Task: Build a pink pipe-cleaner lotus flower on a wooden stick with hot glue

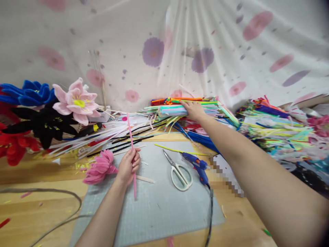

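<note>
My left hand [129, 166] is closed around a pink pipe cleaner [130, 132], which stands nearly upright above the grey cutting mat [154, 212]. Just left of that hand lies a pink fluffy flower [100, 167]. My right hand [193, 110] reaches to the back, its fingers resting on a bundle of multicoloured pipe cleaners [172, 110]; whether it grips any is too small to tell. On the mat are white-handled scissors [181, 176] and a blue glue gun [196, 164], with a yellow-green pipe cleaner [177, 149] behind them.
Blue, black, red and pale pink flowers [78, 102] crowd the back left. More pipe cleaner bundles [277, 127] are heaped at right. A grey cable [59, 192] curves over the table's left side, and a patterned cloth [123, 41] hangs behind.
</note>
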`<action>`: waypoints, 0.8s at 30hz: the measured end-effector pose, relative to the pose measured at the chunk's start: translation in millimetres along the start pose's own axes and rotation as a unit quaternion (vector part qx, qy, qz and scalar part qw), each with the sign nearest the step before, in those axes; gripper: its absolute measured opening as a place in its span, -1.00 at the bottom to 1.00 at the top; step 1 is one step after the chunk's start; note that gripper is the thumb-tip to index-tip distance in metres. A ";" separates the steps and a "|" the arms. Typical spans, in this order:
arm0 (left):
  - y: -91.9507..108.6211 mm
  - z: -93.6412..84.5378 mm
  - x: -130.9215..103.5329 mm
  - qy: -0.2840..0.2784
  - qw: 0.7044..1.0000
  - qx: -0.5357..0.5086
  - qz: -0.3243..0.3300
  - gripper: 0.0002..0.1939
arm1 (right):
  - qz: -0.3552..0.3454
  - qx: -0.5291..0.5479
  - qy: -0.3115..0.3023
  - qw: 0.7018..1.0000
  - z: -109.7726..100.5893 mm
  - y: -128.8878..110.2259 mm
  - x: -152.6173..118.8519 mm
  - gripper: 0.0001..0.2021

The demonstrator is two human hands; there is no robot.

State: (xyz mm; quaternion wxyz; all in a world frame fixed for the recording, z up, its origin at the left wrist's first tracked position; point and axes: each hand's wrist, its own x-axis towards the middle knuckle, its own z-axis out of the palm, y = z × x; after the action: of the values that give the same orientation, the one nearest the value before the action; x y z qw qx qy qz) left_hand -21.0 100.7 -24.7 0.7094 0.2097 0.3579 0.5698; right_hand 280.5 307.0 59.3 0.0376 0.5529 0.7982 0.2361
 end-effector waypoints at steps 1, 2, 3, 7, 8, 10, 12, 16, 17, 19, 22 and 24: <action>-0.2 -0.1 0.3 0.002 1.000 0.001 -0.003 -0.73 | -0.004 0.005 -0.006 1.000 -4.0 6.4 5.9 -0.27; -0.5 -0.1 0.6 0.003 1.000 0.003 -0.007 -0.73 | -0.004 0.009 -0.013 1.000 -7.2 11.6 10.7 -0.25; -0.8 -0.1 0.9 0.005 1.000 0.005 -0.010 -0.73 | -0.002 0.011 -0.019 1.000 -9.6 15.5 14.6 -0.24; -1.7 0.1 1.9 0.009 1.000 0.012 -0.016 -0.73 | 0.013 0.021 -0.044 0.999 -14.8 23.8 24.5 -0.18; -1.8 0.0 2.2 0.009 1.000 0.012 -0.016 -0.73 | 0.012 0.027 -0.051 0.998 -16.2 25.6 26.5 -0.17; -1.8 -0.4 2.5 0.007 1.000 0.010 -0.017 -0.73 | 0.006 0.041 -0.065 0.997 -20.0 29.9 30.7 -0.15; -1.7 -0.8 2.7 0.006 1.000 0.009 -0.020 -0.74 | 0.006 0.052 -0.074 0.996 -24.6 34.2 34.5 -0.14; -1.7 -1.3 2.4 0.010 1.000 0.010 -0.024 -0.76 | 0.028 0.047 -0.070 0.996 -30.7 35.9 36.8 -0.13; -1.8 -1.3 2.4 0.011 1.000 0.010 -0.024 -0.76 | 0.036 0.046 -0.067 0.996 -31.0 34.7 36.2 -0.13; -1.9 -1.3 2.5 0.010 1.000 0.010 -0.026 -0.77 | 0.047 0.048 -0.057 0.996 -30.4 31.6 34.5 -0.12; -2.0 -1.4 3.2 0.006 1.000 0.011 -0.027 -0.77 | 0.044 0.060 -0.053 0.996 -29.7 29.2 33.3 -0.13; -1.8 -1.5 3.9 0.008 1.000 0.013 -0.027 -0.77 | 0.032 0.067 -0.059 0.996 -30.7 30.0 34.5 -0.15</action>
State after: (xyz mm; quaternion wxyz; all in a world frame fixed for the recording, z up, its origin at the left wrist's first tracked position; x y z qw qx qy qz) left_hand -20.6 103.7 -28.0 0.7188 0.2048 0.3762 0.5476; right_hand 283.3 336.1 106.0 0.0402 0.5921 0.7907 0.1501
